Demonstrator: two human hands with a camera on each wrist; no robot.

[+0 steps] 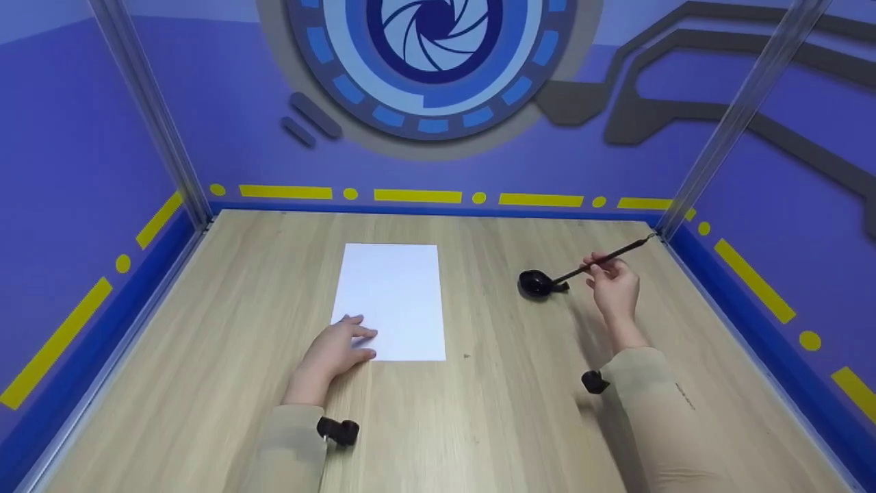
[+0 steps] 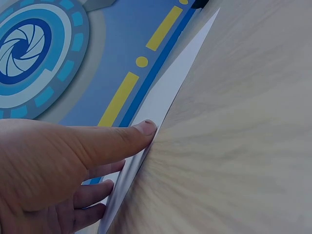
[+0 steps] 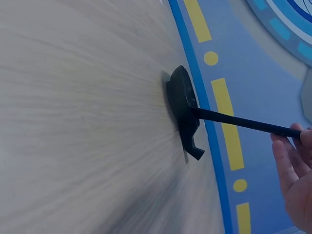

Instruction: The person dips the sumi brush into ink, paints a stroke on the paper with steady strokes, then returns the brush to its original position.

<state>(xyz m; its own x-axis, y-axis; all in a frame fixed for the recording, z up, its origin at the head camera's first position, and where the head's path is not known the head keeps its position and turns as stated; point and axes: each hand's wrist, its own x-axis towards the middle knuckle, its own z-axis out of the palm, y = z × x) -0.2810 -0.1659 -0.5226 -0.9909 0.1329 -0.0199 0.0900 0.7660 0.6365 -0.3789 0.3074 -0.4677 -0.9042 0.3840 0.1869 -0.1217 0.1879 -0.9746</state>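
Note:
A white sheet of paper (image 1: 393, 294) lies flat on the table. My left hand (image 1: 335, 350) rests on its lower left corner, fingers spread; in the left wrist view the thumb (image 2: 141, 130) lies along the paper's edge. On the right, my right hand (image 1: 616, 284) pinches a slim black brush (image 1: 619, 252) with a small loop at its upper end. The brush leans down into a small black dish (image 1: 534, 284) with a short stub handle (image 3: 192, 148). Its tip is hidden inside the dish, which sits on the wood.
The light wooden table (image 1: 472, 424) is enclosed by a blue back wall (image 1: 226, 109) and side walls with yellow dashes. Metal posts (image 1: 147, 103) stand at the back corners. A black wrist camera (image 1: 339, 431) is strapped over each beige sleeve.

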